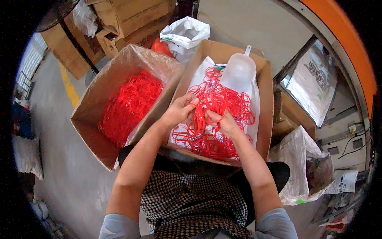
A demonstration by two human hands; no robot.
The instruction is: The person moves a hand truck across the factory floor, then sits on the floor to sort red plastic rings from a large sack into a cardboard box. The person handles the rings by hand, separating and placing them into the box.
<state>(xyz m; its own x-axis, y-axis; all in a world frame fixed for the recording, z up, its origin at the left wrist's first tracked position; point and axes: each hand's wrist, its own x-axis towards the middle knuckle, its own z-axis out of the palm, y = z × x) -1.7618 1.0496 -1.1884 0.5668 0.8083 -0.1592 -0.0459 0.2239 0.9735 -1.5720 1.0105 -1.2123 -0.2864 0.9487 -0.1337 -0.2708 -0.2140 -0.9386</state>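
Observation:
Both my hands are over a cardboard box [266, 89] on the right, in which red plastic rings [215, 146] lie loose on a white woven sack [253, 131]. Between thumb and fingers my left hand [183, 109] pinches red rings. A little to its right, my right hand [222, 121] grips part of the same bunch of red rings [199, 115]. A translucent plastic scoop [238, 70] lies at the box's far end, its handle pointing away. To the left, a tilted cardboard box with a plastic liner [89, 119] holds a large heap of red rings [131, 104].
Beyond the boxes stands an open white woven sack [186, 33] beside a red bag [161, 47]. Stacked cartons [134, 18] and a fan's stand [74, 41] are at the back left. On the right are another open woven sack [294, 161] and an orange machine frame [349, 38].

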